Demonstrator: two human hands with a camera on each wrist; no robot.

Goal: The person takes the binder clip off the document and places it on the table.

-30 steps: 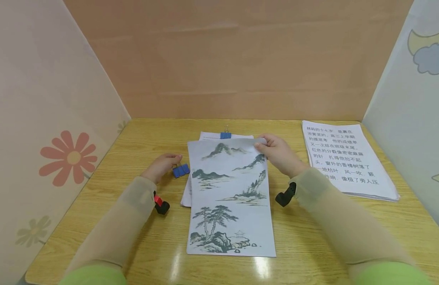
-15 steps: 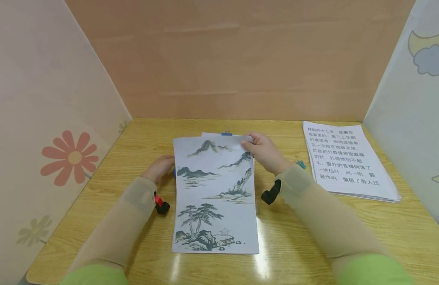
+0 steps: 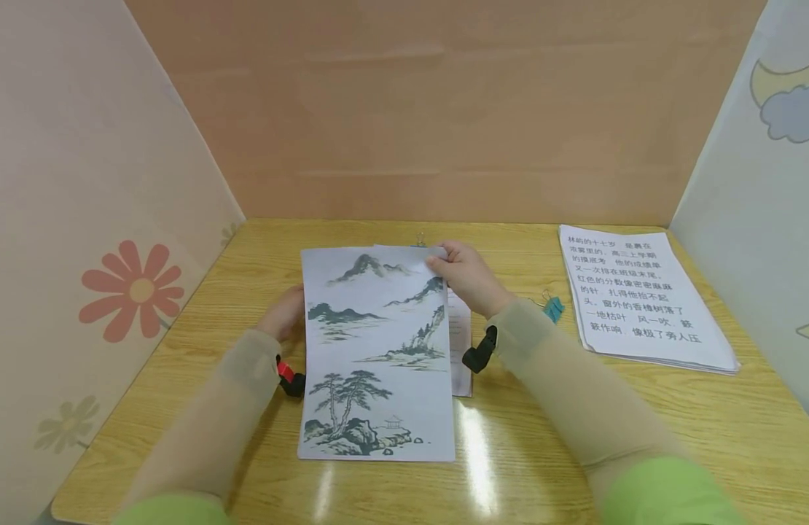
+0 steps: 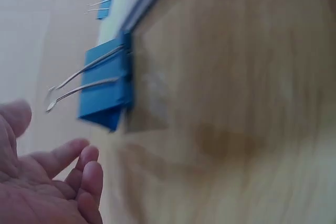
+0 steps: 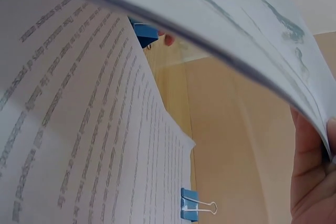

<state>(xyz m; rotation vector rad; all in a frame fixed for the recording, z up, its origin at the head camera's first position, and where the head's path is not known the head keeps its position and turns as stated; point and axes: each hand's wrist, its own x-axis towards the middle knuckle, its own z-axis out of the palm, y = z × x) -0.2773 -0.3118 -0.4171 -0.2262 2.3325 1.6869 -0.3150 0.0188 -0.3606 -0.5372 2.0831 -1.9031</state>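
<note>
My right hand (image 3: 470, 277) pinches the upper right corner of a few sheets printed with an ink landscape (image 3: 372, 350), raised over a printed text stack (image 3: 461, 357). In the right wrist view these sheets arch above the text stack (image 5: 79, 108). A blue binder clip (image 4: 105, 77) grips the text stack's left edge, wire handles outward. My left hand (image 4: 58, 182) is close to those handles, fingers loosely bent, with a visible gap to the clip. In the head view the landscape sheets partly cover this hand (image 3: 283, 313). Another blue binder clip (image 5: 189, 205) sits on the stack's top edge.
A loose teal binder clip (image 3: 553, 309) lies on the wooden table (image 3: 529, 452), right of my right hand. Beside it is a thick stack of paper with large printed characters (image 3: 634, 306). Walls enclose the table at the back and both sides.
My right hand has carried the landscape sheets leftward, uncovering the text stack's right side and the teal clip. My left hand has come away from the blue clip's handles and is now partly covered.
</note>
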